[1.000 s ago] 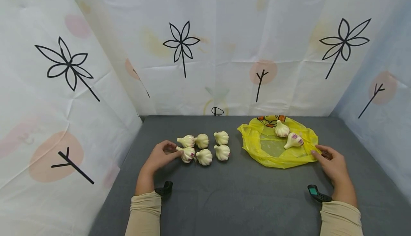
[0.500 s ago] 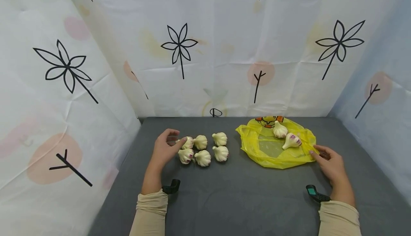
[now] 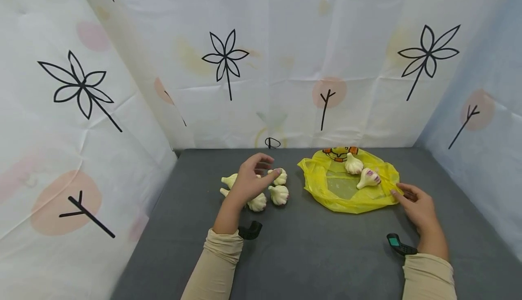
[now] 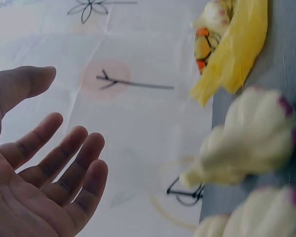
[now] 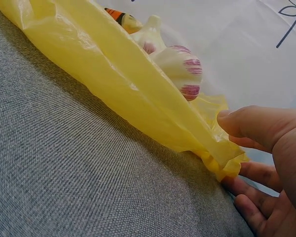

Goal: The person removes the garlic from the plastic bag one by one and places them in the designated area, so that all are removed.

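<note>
My left hand (image 3: 250, 180) hovers over a group of garlic bulbs, hiding part of some. Its fingers are spread and hold nothing, as the left wrist view shows. Nearest its fingertips is the far right garlic bulb (image 3: 281, 176), with another bulb (image 3: 279, 195) in front of it. At the right, my right hand (image 3: 420, 207) is at the edge of a yellow plastic bag (image 3: 346, 207). In the right wrist view the thumb (image 5: 251, 123) stands apart from the bag's edge and the fingertips touch its lower side. Two purple-streaked bulbs (image 3: 369, 177) lie inside the bag's opened mouth.
A dark grey cloth-covered table (image 3: 326, 254) carries everything. White printed fabric (image 3: 269, 64) hangs behind it and along both sides. At the group's left end, a bulb (image 3: 229, 181) shows beside my left forearm.
My left hand has let go of the front left garlic bulb, lifted, and moved right across the group. My right hand has stayed at the bag's edge.
</note>
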A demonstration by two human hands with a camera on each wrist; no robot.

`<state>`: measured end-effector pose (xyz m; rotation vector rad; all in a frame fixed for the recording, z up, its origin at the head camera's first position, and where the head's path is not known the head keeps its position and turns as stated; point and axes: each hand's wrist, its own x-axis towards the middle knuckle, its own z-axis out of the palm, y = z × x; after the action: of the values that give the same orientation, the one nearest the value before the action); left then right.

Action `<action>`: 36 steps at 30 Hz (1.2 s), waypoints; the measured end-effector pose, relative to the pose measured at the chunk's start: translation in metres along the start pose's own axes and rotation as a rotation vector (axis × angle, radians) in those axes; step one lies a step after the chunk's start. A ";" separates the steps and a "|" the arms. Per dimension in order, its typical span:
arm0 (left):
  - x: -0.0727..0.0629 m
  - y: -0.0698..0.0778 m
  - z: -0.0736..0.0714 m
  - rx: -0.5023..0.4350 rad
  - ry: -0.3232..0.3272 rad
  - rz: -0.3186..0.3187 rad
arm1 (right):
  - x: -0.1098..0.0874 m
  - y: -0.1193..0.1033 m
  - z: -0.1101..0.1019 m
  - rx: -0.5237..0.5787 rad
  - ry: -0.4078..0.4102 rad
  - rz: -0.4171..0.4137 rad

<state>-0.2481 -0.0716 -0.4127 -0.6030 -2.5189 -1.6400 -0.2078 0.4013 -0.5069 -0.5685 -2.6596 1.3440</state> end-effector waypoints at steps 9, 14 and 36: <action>0.023 0.026 0.044 -0.035 -0.132 0.113 | -0.002 0.002 -0.001 0.008 -0.013 -0.026; 0.035 0.031 0.067 -0.059 -0.165 0.130 | -0.002 0.002 -0.001 0.004 -0.012 -0.024; 0.061 0.039 0.161 -0.096 -0.234 0.154 | -0.001 0.003 -0.001 -0.007 -0.022 -0.027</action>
<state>-0.2665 0.1028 -0.4311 -1.0279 -2.4795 -1.7327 -0.2056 0.4037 -0.5086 -0.5192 -2.6801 1.3425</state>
